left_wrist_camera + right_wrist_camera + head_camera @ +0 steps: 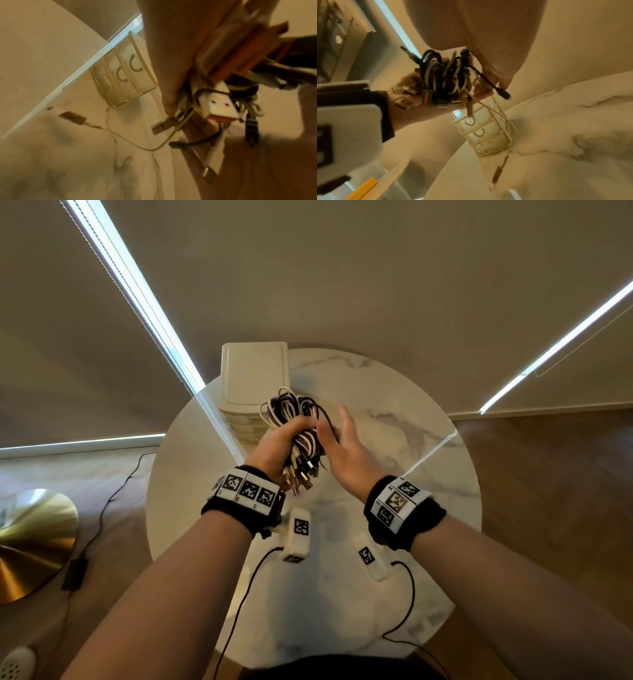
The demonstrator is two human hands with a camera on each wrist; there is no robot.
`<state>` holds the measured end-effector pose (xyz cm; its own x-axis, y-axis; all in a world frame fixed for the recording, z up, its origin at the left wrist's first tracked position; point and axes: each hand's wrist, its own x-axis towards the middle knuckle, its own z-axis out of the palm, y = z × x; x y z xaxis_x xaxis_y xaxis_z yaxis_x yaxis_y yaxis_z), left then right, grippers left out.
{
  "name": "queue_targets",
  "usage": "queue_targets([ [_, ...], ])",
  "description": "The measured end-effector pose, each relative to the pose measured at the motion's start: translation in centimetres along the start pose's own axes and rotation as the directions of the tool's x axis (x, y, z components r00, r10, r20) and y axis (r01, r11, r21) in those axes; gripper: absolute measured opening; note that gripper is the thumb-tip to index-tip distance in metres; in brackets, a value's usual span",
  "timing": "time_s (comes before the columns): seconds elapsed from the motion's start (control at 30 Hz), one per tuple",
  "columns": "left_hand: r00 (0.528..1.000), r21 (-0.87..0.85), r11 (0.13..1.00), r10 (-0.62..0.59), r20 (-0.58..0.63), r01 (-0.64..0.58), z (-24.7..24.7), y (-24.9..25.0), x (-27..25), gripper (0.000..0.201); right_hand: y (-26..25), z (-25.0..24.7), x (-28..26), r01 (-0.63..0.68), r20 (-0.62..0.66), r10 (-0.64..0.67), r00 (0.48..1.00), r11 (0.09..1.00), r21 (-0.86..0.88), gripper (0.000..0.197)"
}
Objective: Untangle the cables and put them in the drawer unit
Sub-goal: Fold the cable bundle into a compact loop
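Both of your hands are raised above a round marble table [394, 412]. Your left hand [274, 445] has its fingers curled tight around a tangled bundle of cables [301, 422], white, black and purple, plugs dangling near your wrist. Your right hand [346, 440] is beside the bundle, fingers straight and relaxed, thumb touching it. Behind the bundle, on the table, stands the cream drawer unit [253, 378], its drawers closed.

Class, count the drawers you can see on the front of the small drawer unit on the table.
3. On the drawer unit, stacked one above another: the top drawer, the middle drawer and the bottom drawer. The head view shows the front too steeply to check.
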<state>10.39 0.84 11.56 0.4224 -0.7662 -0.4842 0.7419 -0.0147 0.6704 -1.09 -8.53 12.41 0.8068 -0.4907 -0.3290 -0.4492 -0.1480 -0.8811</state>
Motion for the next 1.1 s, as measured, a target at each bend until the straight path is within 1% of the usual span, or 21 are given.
queue_targets([
  [0.07, 1.0, -0.066, 0.998, -0.024, -0.003, 0.024, -0.5, 0.2, 0.1, 0.02, 0.7, 0.1, 0.1, -0.02, -0.035, 0.019, 0.999, 1.0, -0.013, 0.089],
  [0.13, 0.999, -0.094, 0.995, -0.031, -0.011, 0.03, -0.8, 0.2, 0.1, 0.017, 1.5, 0.7, 0.3, 0.03, -0.006, -0.03, 1.0, 0.998, -0.048, 0.099],
  [0.17, 0.999, -0.088, 0.996, -0.029, -0.016, 0.028, -0.8, 0.2, 0.1, 0.018, 2.1, 1.0, 0.6, 0.068, -0.005, -0.068, 0.998, 0.996, -0.053, 0.096],
  [0.2, 1.0, -0.083, 0.996, -0.028, -0.014, 0.027, -0.8, 0.3, 0.1, 0.018, 2.7, 1.3, 0.8, 0.084, -0.024, -0.085, 0.996, 0.996, -0.034, 0.088],
  [0.23, 0.999, -0.078, 0.996, -0.032, -0.006, 0.031, -0.8, 0.4, 0.0, 0.018, 3.1, 1.3, 1.0, 0.083, -0.067, -0.082, 0.994, 0.996, 0.015, 0.077],
  [0.3, 0.999, -0.043, 0.998, -0.041, 0.01, 0.042, -0.8, 0.4, -0.1, 0.019, 3.3, 0.9, 1.2, 0.043, -0.145, -0.029, 0.989, 0.994, 0.098, 0.06],
  [0.33, 0.999, -0.012, 0.999, -0.045, 0.019, 0.045, -0.9, 0.3, -0.2, 0.02, 3.0, 0.6, 1.3, 0.021, -0.157, -0.007, 0.988, 0.996, 0.083, 0.056],
  [0.4, 0.998, 0.016, 0.998, -0.057, 0.028, 0.056, -1.0, -0.1, -0.2, 0.022, 2.7, 0.3, 1.5, -0.012, -0.144, 0.01, 0.99, 1.0, -0.013, 0.054],
  [0.47, 0.996, -0.013, 0.997, -0.079, 0.037, 0.079, -0.8, -0.4, 0.0, 0.033, 2.4, -0.2, 1.8, -0.024, -0.137, 0.011, 0.99, 0.995, -0.096, 0.053],
  [0.53, 0.992, -0.024, 0.994, -0.108, 0.066, 0.11, -0.8, -0.6, 0.4, 0.046, 2.3, -0.6, 2.0, -0.004, -0.109, -0.012, 0.994, 0.99, -0.14, 0.053],
  [0.6, 0.987, -0.002, 0.992, -0.123, 0.101, 0.124, -1.2, -0.9, 0.7, 0.047, 2.4, -1.0, 1.9, 0.015, -0.066, -0.028, 0.997, 0.983, -0.183, 0.053],
  [0.63, 0.987, 0.005, 0.993, -0.12, 0.104, 0.12, -1.6, -1.0, 0.9, 0.043, 2.4, -1.2, 1.8, 0.018, -0.047, -0.028, 0.998, 0.979, -0.201, 0.052],
  [0.7, 0.988, 0.018, 0.993, -0.12, 0.094, 0.119, -1.9, -1.2, 0.9, 0.027, 2.6, -1.2, 1.4, 0.03, -0.01, -0.033, 0.999, 0.984, -0.178, 0.046],
  [0.73, 0.989, 0.036, 0.993, -0.118, 0.093, 0.115, -2.1, -1.2, 0.8, 0.019, 2.7, -1.2, 1.2, 0.028, 0.012, -0.026, 1.0, 0.99, -0.141, 0.041],
  [0.8, 0.992, 0.084, 0.993, -0.091, 0.086, 0.084, -2.2, -1.0, 0.6, 0.013, 3.0, -1.0, 1.0, 0.01, 0.02, -0.009, 1.0, 0.999, -0.037, 0.032],
  [0.83, 0.994, 0.09, 0.994, -0.074, 0.083, 0.067, -2.2, -0.8, 0.6, 0.014, 3.1, -0.9, 0.9, 0.007, 0.002, -0.007, 1.0, 1.0, -0.009, 0.034],
  [0.9, 0.996, 0.034, 0.999, -0.041, 0.077, 0.038, -2.1, -0.2, 0.7, 0.016, 3.8, -0.7, 0.8, 0.01, 0.004, -0.01, 1.0, 1.0, -0.002, 0.058],
  [0.93, 0.997, 0.004, 1.0, -0.026, 0.078, 0.026, -1.8, 0.3, 0.8, 0.018, 4.2, -0.5, 0.8, 0.033, 0.059, -0.034, 0.998, 0.999, 0.006, 0.066],
  [0.97, 0.996, -0.015, 1.0, -0.016, 0.084, 0.017, -1.4, 0.9, 0.8, 0.02, 4.6, 0.0, 0.6, 0.057, 0.127, -0.059, 0.99, 0.998, 0.018, 0.067],
  [1.03, 0.995, -0.067, 0.998, 0.024, 0.092, -0.018, -0.7, 1.9, 0.9, 0.023, 5.5, 1.1, 0.4, 0.092, 0.241, -0.094, 0.966, 0.996, 0.019, 0.059],
  [1.1, 0.995, -0.127, 0.99, 0.067, 0.076, -0.057, -0.4, 2.8, 1.0, 0.024, 6.1, 2.2, 0.0, 0.104, 0.263, -0.104, 0.959, 0.995, 0.013, 0.036],
])
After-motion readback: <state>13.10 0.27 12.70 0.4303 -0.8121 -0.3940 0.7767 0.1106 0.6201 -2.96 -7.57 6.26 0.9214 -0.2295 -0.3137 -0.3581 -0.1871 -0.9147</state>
